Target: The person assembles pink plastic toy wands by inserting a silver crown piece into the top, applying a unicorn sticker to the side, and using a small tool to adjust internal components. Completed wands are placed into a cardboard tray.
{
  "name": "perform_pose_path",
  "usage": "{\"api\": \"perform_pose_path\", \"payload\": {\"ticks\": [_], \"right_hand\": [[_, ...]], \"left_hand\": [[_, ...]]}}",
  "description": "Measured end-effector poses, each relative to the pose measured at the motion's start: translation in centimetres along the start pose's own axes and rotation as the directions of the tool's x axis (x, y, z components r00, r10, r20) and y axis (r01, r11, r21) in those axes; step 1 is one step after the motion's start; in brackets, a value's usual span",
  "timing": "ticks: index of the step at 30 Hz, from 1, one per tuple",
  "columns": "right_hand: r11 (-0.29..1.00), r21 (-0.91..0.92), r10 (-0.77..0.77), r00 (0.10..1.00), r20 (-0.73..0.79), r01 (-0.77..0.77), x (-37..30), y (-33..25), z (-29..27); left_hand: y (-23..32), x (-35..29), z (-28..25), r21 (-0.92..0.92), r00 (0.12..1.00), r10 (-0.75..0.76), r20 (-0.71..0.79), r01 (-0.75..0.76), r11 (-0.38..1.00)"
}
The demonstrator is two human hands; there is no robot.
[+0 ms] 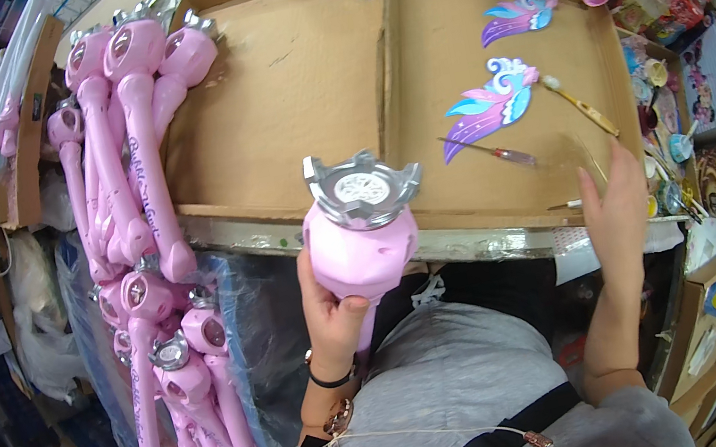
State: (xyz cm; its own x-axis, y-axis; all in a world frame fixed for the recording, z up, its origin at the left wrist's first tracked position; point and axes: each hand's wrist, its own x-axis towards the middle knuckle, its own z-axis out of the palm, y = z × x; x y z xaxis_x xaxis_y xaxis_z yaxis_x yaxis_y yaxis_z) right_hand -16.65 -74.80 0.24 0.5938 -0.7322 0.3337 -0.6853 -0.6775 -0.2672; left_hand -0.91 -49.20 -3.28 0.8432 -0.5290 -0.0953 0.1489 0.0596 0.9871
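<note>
Broadly: shallow brown cardboard tray [293, 72] spans the bench. Left hand [330, 310] has fingers clamped round a pink plastic wand with silver crown top [360, 233], long axis upright (crown toward the tray). Right hand [613, 202], fingers spread flat, rests at the tray's near edge, nearest the wooden-handled brush [582, 105] and blue-purple wing sticker [491, 107].

My left hand [332, 309] is raised in front of my chest, fingers [355, 302] curled tight in a grip, forearm bent upward with a dark band at the wrist. My right hand [616, 207] reaches forward, flat, fingers straight and together.
</note>
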Motion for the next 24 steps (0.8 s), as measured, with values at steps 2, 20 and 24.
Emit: {"api": "perform_pose_path", "payload": {"ticks": [2,20,24], "right_hand": [[0.977,0.213,-0.005,1.0,0.03,-0.001,-0.7,-1.7,0.1],[0.935,0.3,-0.294,0.889,0.35,0.191,4.3,-3.6,4.1],[0.718,0.696,-0.238,0.938,0.251,-0.003,1.7,-6.3,0.9]], "left_hand": [[-0.1,0.0,0.2,-0.002,1.0,0.025,-0.004,-0.025,1.0],[4.3,4.5,-4.3,-0.591,0.995,0.089,-0.037,-0.093,0.801],[4.9,4.2,-3.1,-0.626,0.997,0.076,0.017,-0.049,0.778]]}}
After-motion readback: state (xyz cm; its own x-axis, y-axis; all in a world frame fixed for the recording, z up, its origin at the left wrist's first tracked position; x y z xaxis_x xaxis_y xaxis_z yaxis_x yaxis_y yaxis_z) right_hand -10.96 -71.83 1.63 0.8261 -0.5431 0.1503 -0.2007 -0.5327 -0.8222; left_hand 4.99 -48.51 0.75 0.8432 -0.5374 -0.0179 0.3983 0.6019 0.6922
